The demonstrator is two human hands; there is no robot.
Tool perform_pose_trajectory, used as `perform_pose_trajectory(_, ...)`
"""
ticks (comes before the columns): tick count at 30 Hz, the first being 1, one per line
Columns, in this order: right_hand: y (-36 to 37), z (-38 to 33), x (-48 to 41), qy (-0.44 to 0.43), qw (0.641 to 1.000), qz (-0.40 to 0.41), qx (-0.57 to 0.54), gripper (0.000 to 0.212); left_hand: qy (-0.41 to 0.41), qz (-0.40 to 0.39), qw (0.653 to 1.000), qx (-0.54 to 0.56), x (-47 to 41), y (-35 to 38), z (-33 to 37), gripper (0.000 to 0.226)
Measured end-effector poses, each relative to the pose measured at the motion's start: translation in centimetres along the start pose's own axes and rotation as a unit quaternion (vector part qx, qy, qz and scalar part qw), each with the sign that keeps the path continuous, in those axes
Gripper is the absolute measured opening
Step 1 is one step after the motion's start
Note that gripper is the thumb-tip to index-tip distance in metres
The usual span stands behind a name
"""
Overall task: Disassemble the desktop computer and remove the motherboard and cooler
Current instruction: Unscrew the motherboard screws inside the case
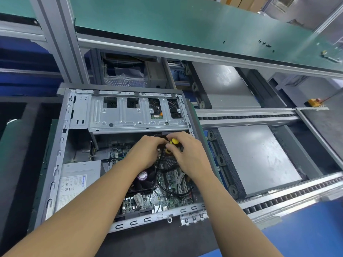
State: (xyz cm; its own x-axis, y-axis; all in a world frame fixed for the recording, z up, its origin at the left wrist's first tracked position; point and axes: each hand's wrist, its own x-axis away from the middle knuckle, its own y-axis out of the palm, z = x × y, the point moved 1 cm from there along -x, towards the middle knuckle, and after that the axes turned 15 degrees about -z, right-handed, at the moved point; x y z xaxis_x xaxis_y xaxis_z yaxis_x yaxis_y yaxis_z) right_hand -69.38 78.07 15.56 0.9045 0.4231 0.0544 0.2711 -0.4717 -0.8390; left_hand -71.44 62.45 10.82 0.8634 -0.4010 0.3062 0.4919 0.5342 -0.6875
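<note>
Working a yellow-and-black screwdriver point(174, 141) inside the open sheet-metal case point(61, 145).
Right hand point(187, 154) grips its rounded handle; left hand point(146, 153) curls alongside, hold unclear. Green motherboard point(167, 199) and round black cooler point(143, 178) sit inside the case.

Computer case point(59, 143) was bare silver-grey steel, motherboard point(167, 201) green under black cables point(161, 183), cooler fan point(143, 184) black with a purple-and-white hub sticker, power supply point(81, 171) grey with a white printed label, screwdriver point(174, 142) yellow and black, shelf mat point(185, 21) teal-green edged in black, foot pedal point(313, 102) yellow.
</note>
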Motion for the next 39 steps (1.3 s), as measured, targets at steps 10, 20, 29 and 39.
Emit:
perform_pose_trajectory(10,-0.3,0.2,0.2,-0.016,0.999,0.040,-0.033,0.023,-0.143,-0.038,0.988,-0.041,-0.1,0.3,-1.3,0.060)
perform_pose_trajectory(20,-0.9,1.6,0.3,0.031,0.965,0.194,-0.175,0.025,-0.103,-0.096,0.989,0.041,0.4,-0.3,0.0,0.054)
perform_pose_trajectory(29,-1.3,2.7,0.2,0.124,0.909,0.255,-0.306,0.022,-0.085,-0.106,0.962,0.237,0.6,0.1,-1.0,0.066)
perform_pose_trajectory(39,-1.2,3.0,0.0,0.127,0.906,0.270,-0.300,0.018,-0.084,-0.058,0.960,0.260,1.0,-0.4,-0.6,0.014)
